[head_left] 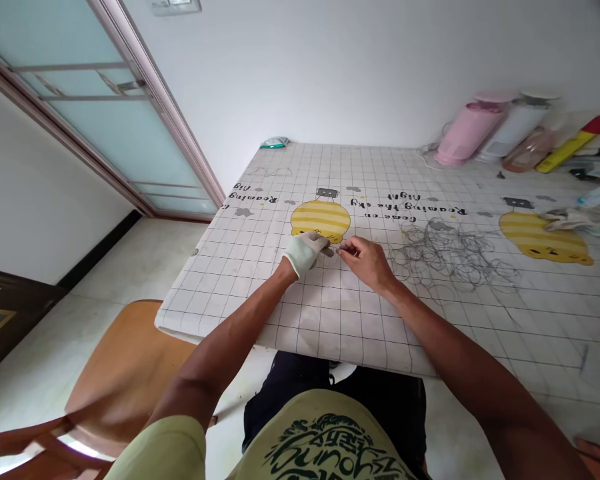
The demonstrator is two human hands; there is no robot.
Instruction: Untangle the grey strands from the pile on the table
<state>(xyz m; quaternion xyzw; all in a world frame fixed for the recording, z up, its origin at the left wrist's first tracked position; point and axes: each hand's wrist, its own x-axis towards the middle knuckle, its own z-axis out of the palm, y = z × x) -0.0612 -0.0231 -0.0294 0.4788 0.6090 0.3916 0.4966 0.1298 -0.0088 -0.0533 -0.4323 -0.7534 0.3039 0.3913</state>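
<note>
My left hand (305,252), in a white glove with grey fingertips, is closed low over the checked tablecloth, beside a printed yellow striped figure (321,219). Just to its right, my right hand (367,261) is bare, with thumb and forefinger pinched together. Something small and greyish shows between the two hands, too small to make out. Right of my right hand lies a loose tangle of thin dark wire or thread (453,257), spread over the cloth.
A pink cylinder (470,132), a white cylinder (514,130), a bottle (529,150) and a yellow-red box (575,145) stand at the back right. A crumpled glove (580,220) lies at right. Wooden chair (130,367) at left; small packet (275,143) by the wall.
</note>
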